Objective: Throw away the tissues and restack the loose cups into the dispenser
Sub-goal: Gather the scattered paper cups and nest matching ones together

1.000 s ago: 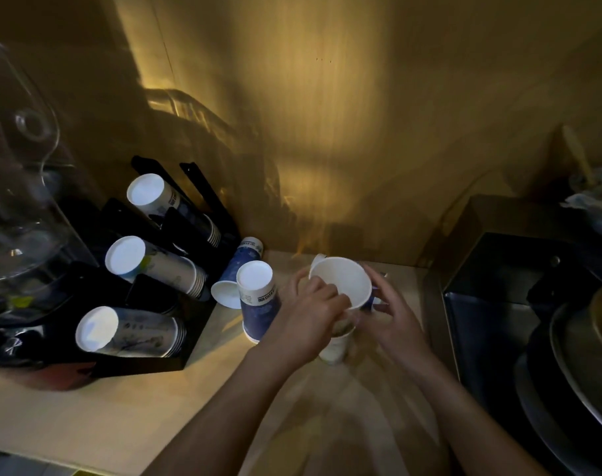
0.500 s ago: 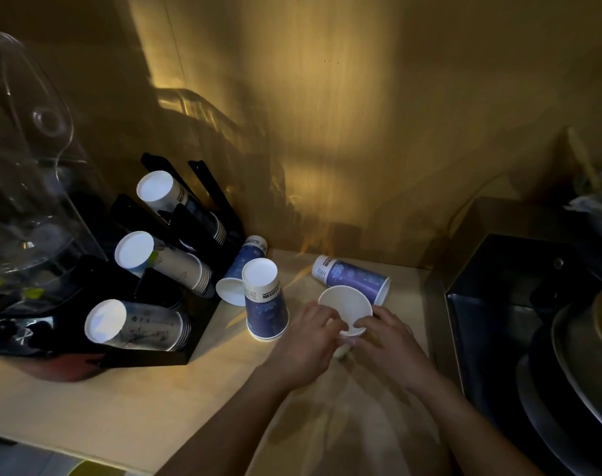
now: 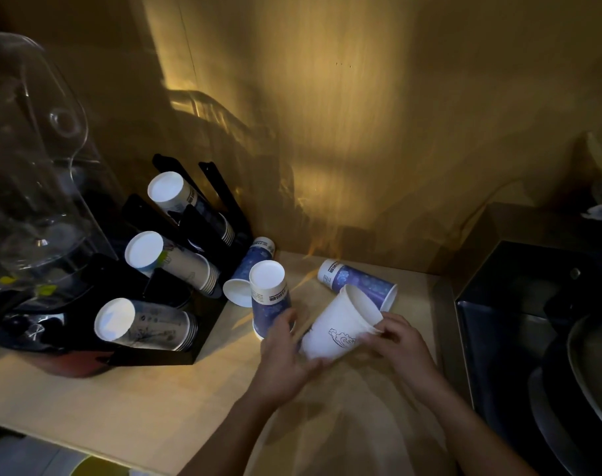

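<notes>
Black cup dispenser (image 3: pixel 175 341) hogs the tabletop's (image 3: pixel 121 407) left edge, three stacks angled out for easy pulling. Blue cups (image 3: pixel 271 300) sit loose near the back edge. Both hands, left hand (image 3: pixel 285 359) and right hand (image 3: pixel 402 345), grip pressed around a tilted white cup (image 3: pixel 340 324), probably about to nest it

Dispenser (image 3: pixel 162 324): left on the worktop (image 3: pixel 121 407).
Loose cups (image 3: pixel 270 300): right of dispenser.
Sink (image 3: pixel 533 321): far right.
</notes>
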### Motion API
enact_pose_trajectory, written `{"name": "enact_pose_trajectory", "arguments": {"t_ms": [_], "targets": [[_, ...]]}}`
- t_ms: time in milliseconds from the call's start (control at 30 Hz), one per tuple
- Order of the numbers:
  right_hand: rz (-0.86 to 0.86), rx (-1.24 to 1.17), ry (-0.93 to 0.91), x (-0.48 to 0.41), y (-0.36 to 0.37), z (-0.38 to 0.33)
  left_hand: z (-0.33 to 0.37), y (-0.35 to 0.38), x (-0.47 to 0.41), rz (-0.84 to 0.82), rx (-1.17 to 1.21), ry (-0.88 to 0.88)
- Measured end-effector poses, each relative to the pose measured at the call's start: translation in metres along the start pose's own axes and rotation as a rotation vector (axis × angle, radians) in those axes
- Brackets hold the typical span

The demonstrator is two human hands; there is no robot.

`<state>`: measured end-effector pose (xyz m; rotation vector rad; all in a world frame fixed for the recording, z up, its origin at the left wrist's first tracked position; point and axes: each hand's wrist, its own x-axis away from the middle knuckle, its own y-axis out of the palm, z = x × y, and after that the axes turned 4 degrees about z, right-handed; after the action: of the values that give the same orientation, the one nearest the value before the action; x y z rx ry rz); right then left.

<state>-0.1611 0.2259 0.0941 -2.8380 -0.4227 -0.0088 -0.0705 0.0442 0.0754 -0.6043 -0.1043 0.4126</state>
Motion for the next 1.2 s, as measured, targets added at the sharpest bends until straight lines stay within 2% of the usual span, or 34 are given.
{"name": "enact_pose_trajectory", "arguments": {"t_ms": [100,167,300,400,500,567,700,933,1067,1200], "targets": [[-0.109,-0.171,0.134,0.0,-0.001,0.0,0.0,0.007,0.002,-0.188,0.068,-0.089],[-0.141,-0.234,0.25,0.001,-0.001,0.004,0.0,0.009,0.003,-0.25,0.038,-0.081],[-0.144,-0.333,0.525,0.002,0.003,0.021,0.002,0.004,0.006,-0.099,0.016,-0.039],[-0.185,-0.359,0.69,0.002,0.007,0.034,0.01,0.003,0.005,0.039,-0.019,0.067],[-0.251,-0.345,0.801,0.001,0.014,0.041,0.017,0.007,0.001,0.094,-0.033,0.172],[-0.272,-0.323,0.861,-0.001,0.02,0.043,0.018,0.012,-0.002,0.094,-0.016,0.156],[-0.267,-0.247,0.886,-0.004,0.026,0.048,0.019,0.023,-0.01,0.03,-0.037,0.072],[-0.16,-0.167,0.825,-0.012,0.027,0.051,0.017,0.042,-0.025,-0.022,-0.195,0.157],[-0.167,-0.117,0.836,-0.02,0.024,0.053,0.016,0.044,-0.028,-0.026,-0.235,0.168],[-0.137,-0.072,0.755,-0.027,0.018,0.047,0.02,0.034,-0.031,-0.064,-0.266,0.236]]}}
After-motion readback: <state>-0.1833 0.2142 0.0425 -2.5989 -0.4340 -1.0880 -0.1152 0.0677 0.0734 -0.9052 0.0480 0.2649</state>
